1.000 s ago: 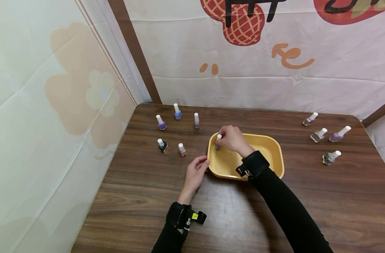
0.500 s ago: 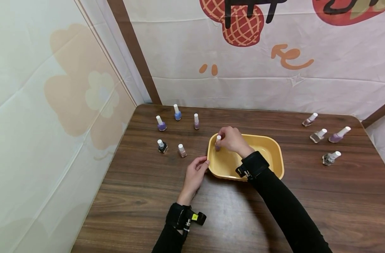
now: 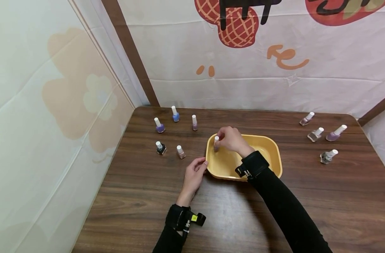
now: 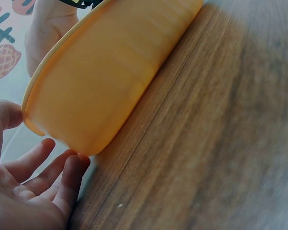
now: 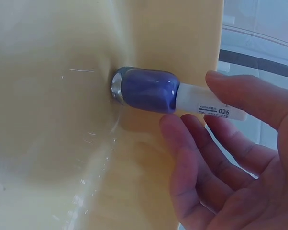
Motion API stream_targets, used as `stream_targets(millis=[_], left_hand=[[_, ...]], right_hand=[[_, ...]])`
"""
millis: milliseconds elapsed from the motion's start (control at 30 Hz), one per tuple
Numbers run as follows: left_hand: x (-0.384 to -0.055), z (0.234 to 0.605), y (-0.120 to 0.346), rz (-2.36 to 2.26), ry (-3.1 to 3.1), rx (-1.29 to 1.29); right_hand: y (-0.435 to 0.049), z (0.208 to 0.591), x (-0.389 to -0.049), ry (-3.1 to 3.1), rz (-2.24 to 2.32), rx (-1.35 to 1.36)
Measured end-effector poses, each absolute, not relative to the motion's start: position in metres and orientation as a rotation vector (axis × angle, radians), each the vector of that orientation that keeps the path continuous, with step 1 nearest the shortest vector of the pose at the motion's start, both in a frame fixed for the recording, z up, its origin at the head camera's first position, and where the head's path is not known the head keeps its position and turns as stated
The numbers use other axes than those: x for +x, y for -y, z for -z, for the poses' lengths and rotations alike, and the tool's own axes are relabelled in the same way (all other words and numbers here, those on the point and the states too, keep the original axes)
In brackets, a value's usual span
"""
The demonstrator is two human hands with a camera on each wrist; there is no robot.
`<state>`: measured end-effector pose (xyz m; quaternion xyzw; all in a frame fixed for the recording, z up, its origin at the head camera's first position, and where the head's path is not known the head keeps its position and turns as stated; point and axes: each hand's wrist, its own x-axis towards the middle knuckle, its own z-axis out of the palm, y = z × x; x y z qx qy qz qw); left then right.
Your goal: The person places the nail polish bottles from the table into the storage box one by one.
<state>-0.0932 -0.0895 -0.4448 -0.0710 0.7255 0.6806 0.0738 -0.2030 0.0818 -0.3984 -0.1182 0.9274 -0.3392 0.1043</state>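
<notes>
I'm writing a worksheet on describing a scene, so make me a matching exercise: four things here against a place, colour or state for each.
1. tray
2. left hand
3. right hand
4. blue bottle

A. stands near the far edge of the table
B. holds a purple bottle by its white cap
C. yellow with rounded corners
D. touches the tray's left end

Pairs: 1-C, 2-D, 3-B, 4-A

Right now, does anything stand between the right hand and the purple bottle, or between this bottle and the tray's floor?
Nothing visible: the right hand pinches the purple bottle by its white cap, and nothing shows between the bottle and the floor of the yellow tray.
</notes>
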Motion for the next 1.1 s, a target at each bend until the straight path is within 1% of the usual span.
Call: stream_targets(millis=[267,667,767,933,1100], left_hand=[[-0.091,0.448,0.092,-2.057,-2.185,-0.234],[-0.093,0.449,0.089,-2.067,-2.171,-0.225],[-0.095,0.455,0.088,-2.081,-2.165,-0.227],[-0.103,0.477,0.089,-2.087,-2.174,-0.235],[-0.104,0.481,0.089,-2.083,-2.179,-0.242]], right_hand=[[-0.086,0.391,-0.202,-2.727,0.989,-0.361],[-0.11,0.376,-0.198,-2.711,1.038,-0.32],[-0.117,0.373,-0.196,-2.723,1.066,-0.325],[-0.13,0.369,-0.194,-2.705,1.156,-0.294],[-0.145,0.364,-0.19,-2.689,1.247,-0.252]])
